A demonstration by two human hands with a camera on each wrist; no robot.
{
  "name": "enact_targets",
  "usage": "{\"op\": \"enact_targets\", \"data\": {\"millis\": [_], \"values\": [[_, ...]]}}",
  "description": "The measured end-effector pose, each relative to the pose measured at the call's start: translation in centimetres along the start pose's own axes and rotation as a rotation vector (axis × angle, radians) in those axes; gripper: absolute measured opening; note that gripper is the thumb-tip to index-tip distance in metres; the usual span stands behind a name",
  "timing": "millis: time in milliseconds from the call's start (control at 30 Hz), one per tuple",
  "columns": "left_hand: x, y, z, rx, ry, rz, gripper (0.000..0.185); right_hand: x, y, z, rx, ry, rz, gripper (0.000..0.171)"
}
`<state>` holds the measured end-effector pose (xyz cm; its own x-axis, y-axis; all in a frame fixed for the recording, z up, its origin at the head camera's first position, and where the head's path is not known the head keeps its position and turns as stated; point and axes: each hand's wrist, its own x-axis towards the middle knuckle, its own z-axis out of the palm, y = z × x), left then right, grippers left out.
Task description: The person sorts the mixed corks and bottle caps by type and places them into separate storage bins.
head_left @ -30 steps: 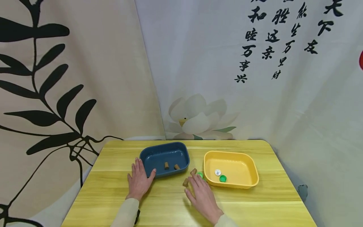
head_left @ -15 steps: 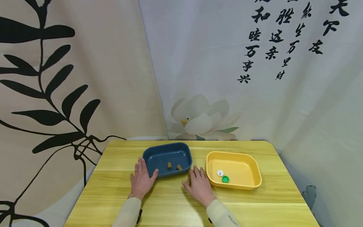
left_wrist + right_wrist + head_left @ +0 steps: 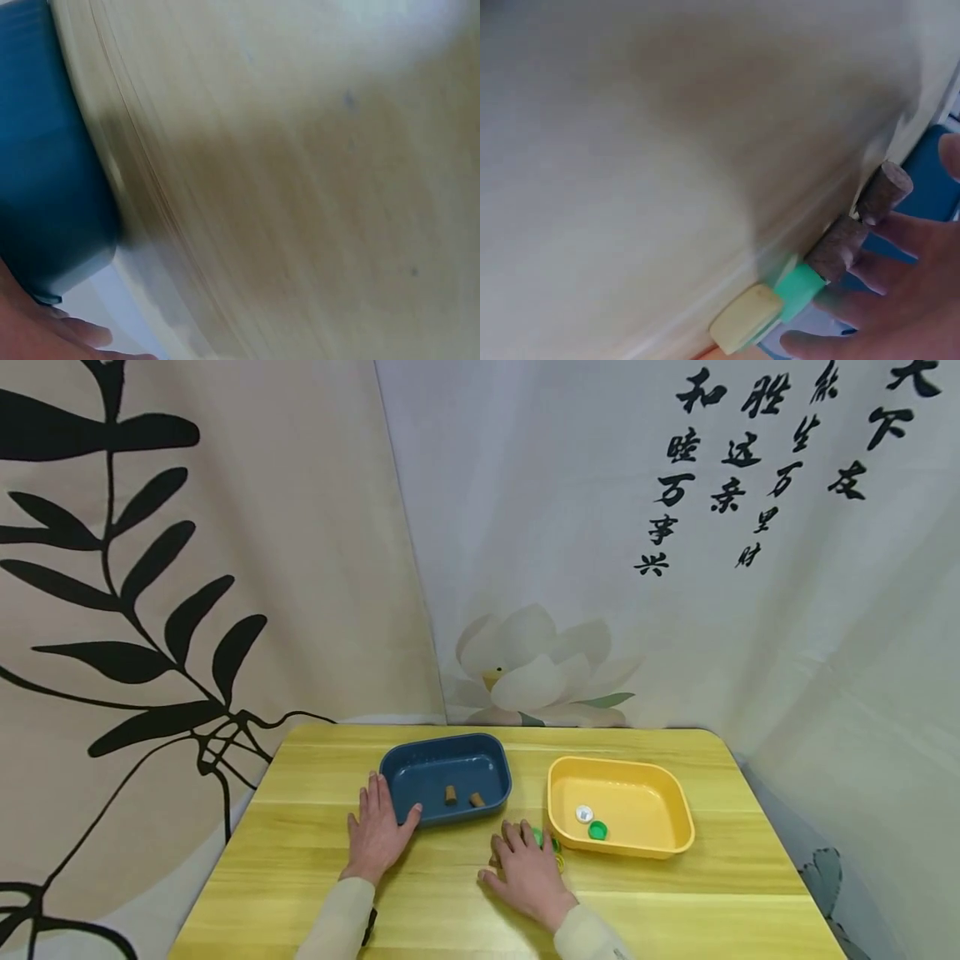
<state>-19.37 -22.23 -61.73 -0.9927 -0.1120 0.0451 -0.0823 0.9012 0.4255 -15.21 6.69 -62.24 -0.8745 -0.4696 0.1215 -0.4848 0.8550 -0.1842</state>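
My left hand (image 3: 377, 832) lies flat on the wooden table (image 3: 675, 893), its thumb against the near rim of the blue tray (image 3: 420, 760). Two corks (image 3: 451, 795) lie inside that tray. My right hand (image 3: 527, 868) rests open between the two trays, fingers spread over small loose pieces. A green cap (image 3: 537, 837) and a yellow cap (image 3: 559, 861) peek out at its fingertips. The right wrist view shows two corks (image 3: 838, 247), the green cap (image 3: 799, 289) and the yellow cap (image 3: 746, 319) in a row under the fingers (image 3: 900, 300). The left wrist view shows the blue tray (image 3: 45, 172) and bare table.
A yellow tray (image 3: 660, 785) stands right of my right hand, holding a white cap (image 3: 584, 814) and a green cap (image 3: 597, 831). Printed cloth hangs behind the table. The table's near edge lies just below my sleeves.
My right hand slid forward over the loose corks and caps, then drew back a little toward me, and the green cap shows again at its fingertips. The left hand stayed put.
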Motion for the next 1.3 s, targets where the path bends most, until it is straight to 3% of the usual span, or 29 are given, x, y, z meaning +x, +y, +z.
{"op": "enact_targets", "data": {"millis": [267,600,833,1000,1167,1300], "values": [[-0.3,0.5,-0.2,0.001,0.003,0.009,0.103,-2.9,-0.9,-0.7,-0.047,-0.123,-0.088,0.068],[-0.4,0.6,-0.2,0.013,-0.012,0.004,0.103,-5.4,-1.1,-1.4,-0.055,-0.176,-0.135,0.075],[-0.4,0.6,-0.1,0.005,-0.011,0.004,0.103,-6.1,-0.3,-0.9,-0.008,-0.059,-0.012,0.083],[-0.4,0.7,0.0,0.001,-0.015,0.002,0.104,-6.3,-0.2,-0.8,-0.002,-0.07,0.034,0.09],[-0.6,0.7,0.1,-0.003,-0.009,0.005,0.103,-6.1,-0.6,-0.7,-0.045,-0.054,-0.025,0.08],[-0.7,0.6,0.3,-0.006,-0.012,0.006,0.103,-6.1,-0.9,-0.3,-0.122,0.054,-0.129,0.061]]}}
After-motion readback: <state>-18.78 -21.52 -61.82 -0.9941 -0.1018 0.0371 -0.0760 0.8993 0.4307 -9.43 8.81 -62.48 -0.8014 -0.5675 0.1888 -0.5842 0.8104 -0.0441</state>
